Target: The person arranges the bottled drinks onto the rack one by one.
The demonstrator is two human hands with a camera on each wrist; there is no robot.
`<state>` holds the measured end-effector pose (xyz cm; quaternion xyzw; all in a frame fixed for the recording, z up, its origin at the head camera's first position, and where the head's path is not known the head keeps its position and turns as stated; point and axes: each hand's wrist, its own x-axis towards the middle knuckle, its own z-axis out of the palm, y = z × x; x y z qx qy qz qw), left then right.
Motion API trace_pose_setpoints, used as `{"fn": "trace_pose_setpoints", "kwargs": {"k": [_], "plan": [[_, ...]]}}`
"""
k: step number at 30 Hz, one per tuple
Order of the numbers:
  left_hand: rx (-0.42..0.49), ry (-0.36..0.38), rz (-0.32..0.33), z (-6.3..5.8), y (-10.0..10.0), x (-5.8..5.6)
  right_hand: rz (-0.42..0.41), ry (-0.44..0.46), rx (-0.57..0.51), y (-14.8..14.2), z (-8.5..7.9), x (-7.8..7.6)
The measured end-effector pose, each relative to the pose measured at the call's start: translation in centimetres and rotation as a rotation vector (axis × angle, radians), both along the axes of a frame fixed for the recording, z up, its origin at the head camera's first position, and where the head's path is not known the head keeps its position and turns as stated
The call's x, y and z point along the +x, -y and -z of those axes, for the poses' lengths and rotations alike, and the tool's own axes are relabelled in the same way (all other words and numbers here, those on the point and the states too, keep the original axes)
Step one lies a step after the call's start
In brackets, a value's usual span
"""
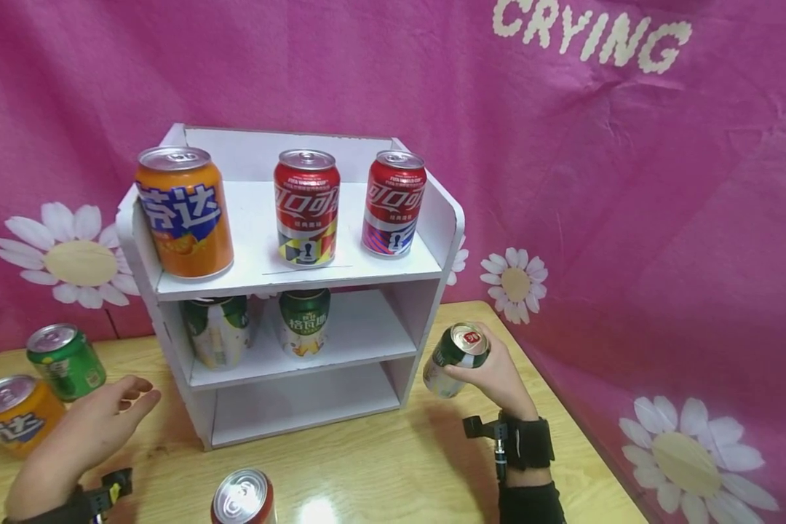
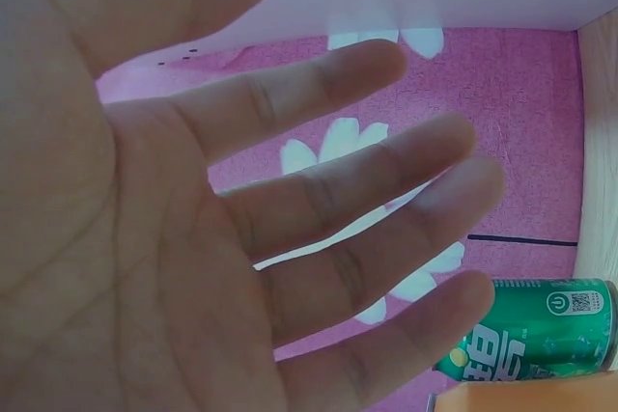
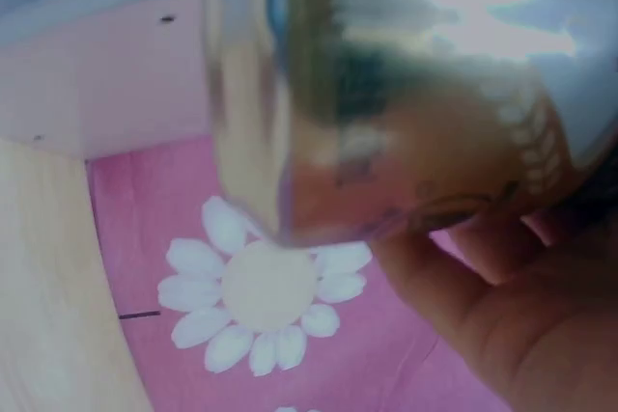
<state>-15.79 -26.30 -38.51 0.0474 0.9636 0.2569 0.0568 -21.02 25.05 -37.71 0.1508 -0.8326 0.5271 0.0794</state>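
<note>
My right hand [image 1: 498, 371] grips a green-and-white drink can [image 1: 447, 370], tilted, just right of the white shelf [image 1: 340, 407]. In the right wrist view the can [image 3: 425, 123] is close up and blurred, with fingers beneath it. My left hand [image 1: 98, 418] is at the shelf's left side, holding nothing; the left wrist view shows its palm [image 2: 154, 229] with fingers spread. Beside it are an orange can [image 1: 22, 418], partly behind the wrist, and a green can [image 1: 68, 367].
On the top shelf stand an orange can [image 1: 186, 218] and two red cola cans [image 1: 306, 211]. Two green-and-white cans [image 1: 304, 327] stand on the middle shelf. A red can [image 1: 242, 498] is at the table's front. A pink cloth [image 1: 596, 218] hangs behind.
</note>
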Motion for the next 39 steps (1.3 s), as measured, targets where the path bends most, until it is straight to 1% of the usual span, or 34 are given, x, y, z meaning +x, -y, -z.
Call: {"fn": "trace_pose_setpoints", "kwargs": {"k": [6, 10, 16, 18, 20, 23, 27, 34, 39], "plan": [[0.0, 0.027, 0.002, -0.2, -0.1, -0.1, -0.038, -0.013, -0.045, 1.8, -2.4, 2.0], [0.002, 0.032, 0.004, -0.3, -0.1, -0.1, -0.085, -0.024, -0.088, 2.8, -3.2, 2.8], [0.006, 0.022, 0.005, -0.3, 0.0, -0.1, -0.195, -0.093, -0.138, 4.1, -3.3, 2.8], [0.007, 0.021, 0.004, -0.2, 0.0, -0.1, -0.222, -0.111, -0.153, 4.6, -3.3, 2.6], [0.008, 0.021, 0.004, -0.2, 0.0, -0.1, -0.232, -0.13, -0.158, 5.2, -3.4, 2.4], [0.009, 0.027, 0.004, -0.2, 0.0, -0.1, -0.235, -0.149, -0.158, 6.1, -3.6, 2.2], [0.01, 0.035, 0.005, -0.2, 0.1, -0.2, -0.21, -0.157, -0.139, 7.3, -4.2, 2.0], [0.008, 0.04, 0.001, -0.3, 0.1, -0.3, -0.13, -0.187, -0.105, 9.8, -5.8, 2.5], [0.01, 0.029, -0.002, -0.3, 0.1, -0.1, -0.082, -0.205, -0.084, 11.3, -6.4, 2.8]]}}
